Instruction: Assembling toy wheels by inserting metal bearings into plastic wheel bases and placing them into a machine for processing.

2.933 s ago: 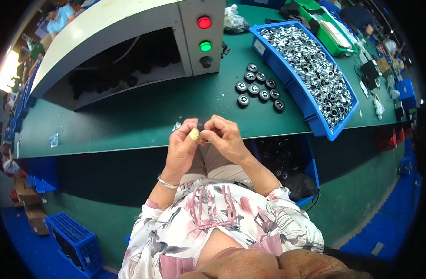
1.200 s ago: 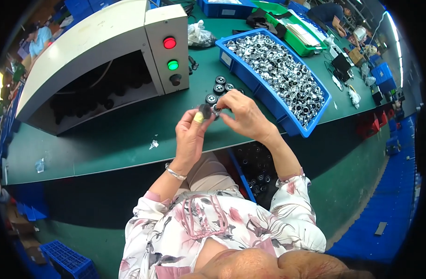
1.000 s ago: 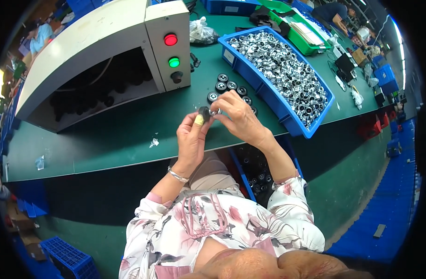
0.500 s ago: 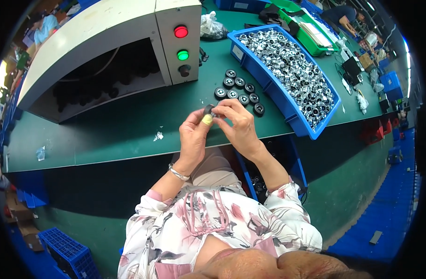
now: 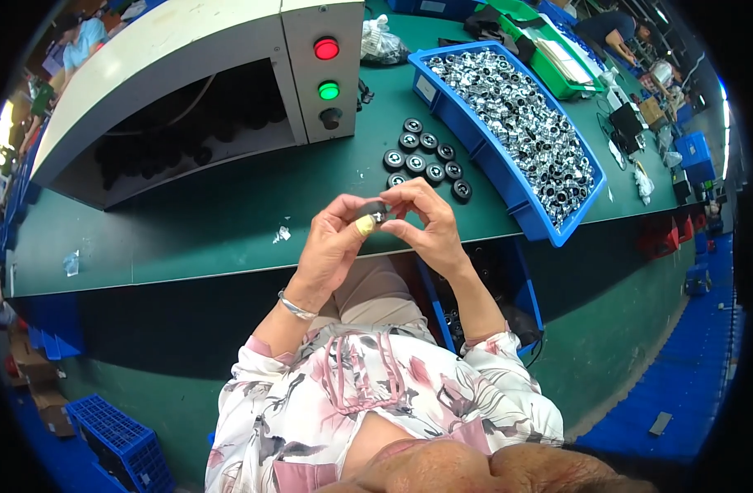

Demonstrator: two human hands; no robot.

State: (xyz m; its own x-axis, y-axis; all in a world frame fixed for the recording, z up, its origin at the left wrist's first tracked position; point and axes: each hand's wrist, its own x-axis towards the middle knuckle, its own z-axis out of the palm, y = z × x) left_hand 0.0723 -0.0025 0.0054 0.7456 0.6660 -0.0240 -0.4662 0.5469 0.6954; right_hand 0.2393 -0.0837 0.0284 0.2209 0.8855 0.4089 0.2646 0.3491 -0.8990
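Between my hands, above the green bench, is a small black wheel [image 5: 377, 212] with a bright metallic centre. My left hand [image 5: 333, 238] pinches it between thumb and fingers; the thumb has a yellow covering. My right hand [image 5: 430, 226] curls in from the other side, its thumb and fingertips closed at the wheel's right edge, which they partly hide. Just beyond my hands, several similar black wheels [image 5: 416, 162] lie flat in a loose cluster. To their right stands a long blue bin [image 5: 491, 168] full of small shiny metallic parts [image 5: 516, 115].
At the left a large pale machine [image 5: 320, 16] with a dark opening holds several black round pieces. Red and green lights [image 5: 329, 90] glow on its front. Plastic scraps [image 5: 283, 234] lie on the bench [image 5: 187, 246]. Below its edge sits another blue bin [image 5: 524, 304]. People work farther off.
My hands have shifted slightly, and the wheel has turned so its metallic centre faces me more. My right fingers have opened into a wider curve. Another bench wheel shows from behind my hand.
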